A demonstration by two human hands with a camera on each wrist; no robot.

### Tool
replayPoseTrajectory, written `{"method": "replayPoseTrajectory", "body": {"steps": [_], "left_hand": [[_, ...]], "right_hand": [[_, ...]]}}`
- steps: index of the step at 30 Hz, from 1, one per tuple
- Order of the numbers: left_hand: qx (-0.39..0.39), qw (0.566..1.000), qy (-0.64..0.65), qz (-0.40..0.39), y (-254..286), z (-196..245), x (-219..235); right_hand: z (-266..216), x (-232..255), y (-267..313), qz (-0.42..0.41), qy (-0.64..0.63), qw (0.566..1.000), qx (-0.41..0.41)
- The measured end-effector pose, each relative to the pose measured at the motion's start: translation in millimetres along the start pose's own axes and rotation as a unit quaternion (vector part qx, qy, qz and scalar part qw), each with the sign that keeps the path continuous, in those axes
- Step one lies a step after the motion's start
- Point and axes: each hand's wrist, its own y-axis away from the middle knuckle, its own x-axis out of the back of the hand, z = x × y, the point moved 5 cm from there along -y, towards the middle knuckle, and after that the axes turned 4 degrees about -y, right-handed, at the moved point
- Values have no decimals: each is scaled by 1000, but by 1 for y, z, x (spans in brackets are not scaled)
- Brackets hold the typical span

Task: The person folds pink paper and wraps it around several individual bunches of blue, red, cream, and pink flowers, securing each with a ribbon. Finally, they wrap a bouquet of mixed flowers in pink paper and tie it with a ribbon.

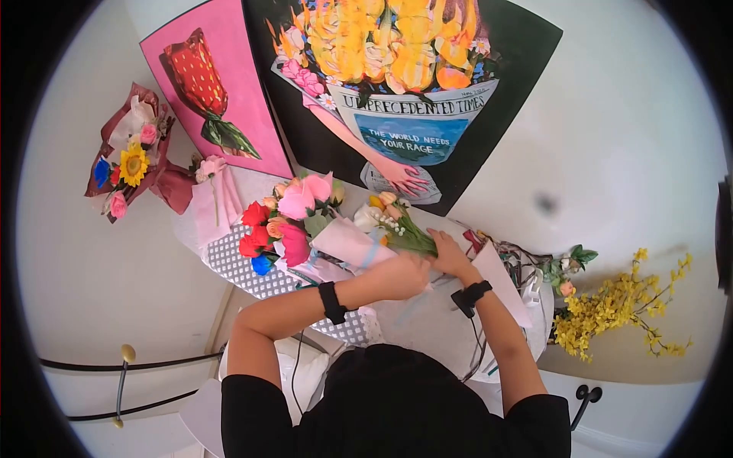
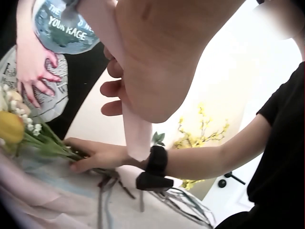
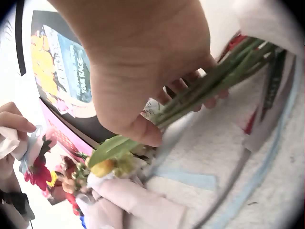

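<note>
My left hand [image 1: 405,276] grips a pale pink paper wrap [image 2: 136,129], its fingers curled around it. In the head view this wrap leads up to a bouquet with a large pink flower [image 1: 304,195]. My right hand [image 1: 452,253] holds a bunch of tulips by its green stems [image 3: 214,83], with the thumb on the near side and the fingers behind. Yellow tulip heads [image 2: 12,128] and small white blossoms [image 2: 35,126] top that bunch. The lower stem ends pass under pale paper at the right in the right wrist view.
Red and blue flowers [image 1: 254,243] lie left of my left hand. A pale paper sheet [image 1: 500,282], ribbons [image 3: 190,179] and yellow branches [image 1: 622,313] are to the right. Two paintings [image 1: 527,46] stand behind the table; a sunflower bouquet [image 1: 134,164] is at the far left.
</note>
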Motion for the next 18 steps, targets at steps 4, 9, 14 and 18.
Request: {"method": "replayPoseTrajectory", "body": {"steps": [4, 9, 14, 18], "left_hand": [[-169, 968, -89, 163, -10, 12, 19], [-256, 915, -159, 268, -25, 8, 15], [-195, 950, 151, 190, -20, -6, 11], [27, 970, 234, 63, 14, -43, -44]], "right_hand": [[-33, 46, -18, 43, -117, 990, 67], [-57, 18, -8, -253, -712, 604, -254], [-70, 42, -15, -177, -684, 680, -197], [-72, 76, -23, 2, -375, 926, -46]]}}
